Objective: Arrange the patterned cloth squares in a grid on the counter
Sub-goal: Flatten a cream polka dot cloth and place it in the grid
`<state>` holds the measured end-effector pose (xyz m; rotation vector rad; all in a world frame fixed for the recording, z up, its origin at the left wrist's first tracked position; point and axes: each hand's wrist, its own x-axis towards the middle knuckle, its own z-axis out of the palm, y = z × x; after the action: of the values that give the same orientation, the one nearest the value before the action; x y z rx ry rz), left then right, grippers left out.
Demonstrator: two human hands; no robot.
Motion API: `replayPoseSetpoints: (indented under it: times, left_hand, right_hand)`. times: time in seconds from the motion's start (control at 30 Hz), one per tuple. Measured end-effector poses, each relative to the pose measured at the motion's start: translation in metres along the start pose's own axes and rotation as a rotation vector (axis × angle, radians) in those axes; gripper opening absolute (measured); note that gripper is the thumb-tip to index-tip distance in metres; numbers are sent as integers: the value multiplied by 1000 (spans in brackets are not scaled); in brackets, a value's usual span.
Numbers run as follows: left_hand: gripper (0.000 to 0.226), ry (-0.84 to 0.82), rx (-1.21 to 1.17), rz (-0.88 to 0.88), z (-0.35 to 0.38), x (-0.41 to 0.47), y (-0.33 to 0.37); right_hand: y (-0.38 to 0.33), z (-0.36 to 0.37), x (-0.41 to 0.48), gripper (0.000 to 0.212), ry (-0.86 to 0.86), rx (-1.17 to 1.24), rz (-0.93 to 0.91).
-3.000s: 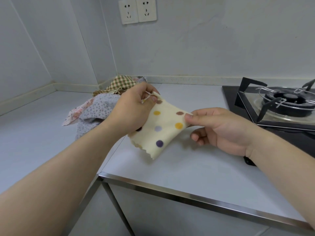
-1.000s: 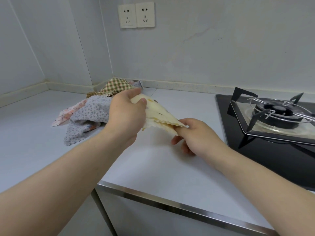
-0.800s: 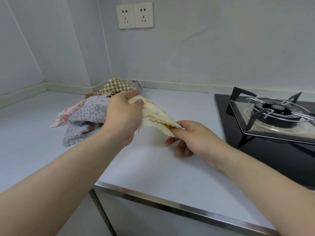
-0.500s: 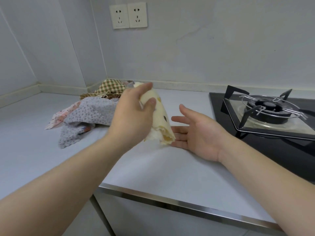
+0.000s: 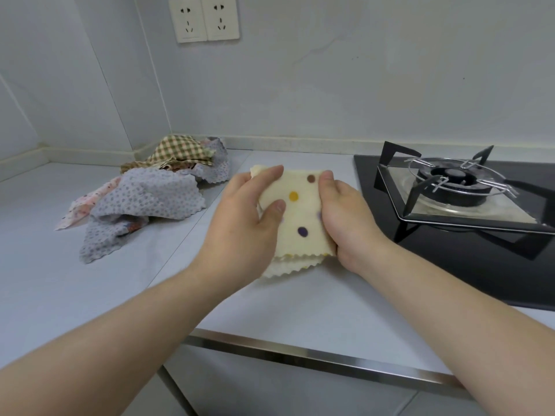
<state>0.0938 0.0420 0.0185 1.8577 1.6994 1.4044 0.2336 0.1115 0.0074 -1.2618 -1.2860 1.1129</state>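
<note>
Soft, even, cool-toned light fills the scene, bright enough to read every surface, with no single lamp visible. Shadows are faint: a pale one lies on the white laminate counter [image 5: 300,310] under the cream polka-dot cloth square [image 5: 297,217], and a darker one sits under the black metal pan support of the gas stove [image 5: 450,187]. The glossy black glass hob surface [image 5: 480,265] gives a dull sheen rather than hard glare, and the brushed steel counter edge strip [image 5: 315,358] catches a thin bright line. Wide-angle distortion bows the wall seams and stretches the forearms near the lower corners. Focus is fairly sharp overall, with mild softness and compression smear on fine cloth patterns.
</note>
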Motion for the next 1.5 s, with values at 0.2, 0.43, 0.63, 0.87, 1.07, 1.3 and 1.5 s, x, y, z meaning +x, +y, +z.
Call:
replayPoseSetpoints:
  times: [0.2, 0.43, 0.63, 0.87, 1.07, 1.3, 1.5]
  left_hand:
    - [44, 5, -49, -138, 7, -1, -15]
    - [43, -7, -85, -209, 19, -2, -38]
    - [49, -119, -152, -249, 17, -4, -36]
    - [44, -347, -327, -573, -15, -7, 25]
    - [46, -591, -313, -386, -29, -5, 139]
    - [47, -841, -335, -89, 18, -12, 272]
    - [47, -931, -347, -39, 97, -35, 347]
  right_hand:
    - [11, 1, 7, 46, 35, -199, -73]
    - [19, 1, 11, 37, 37, -238, -41]
    - [9, -1, 9, 26, 98, -247, 35]
    - [-47, -19, -35, 24, 52, -668, 178]
    - [-128, -101, -123, 27, 333, -638, 296]
    - [-174, -222, -189, 25, 674, -575, 420]
    - [-163, -332, -209, 29, 794, -398, 439]
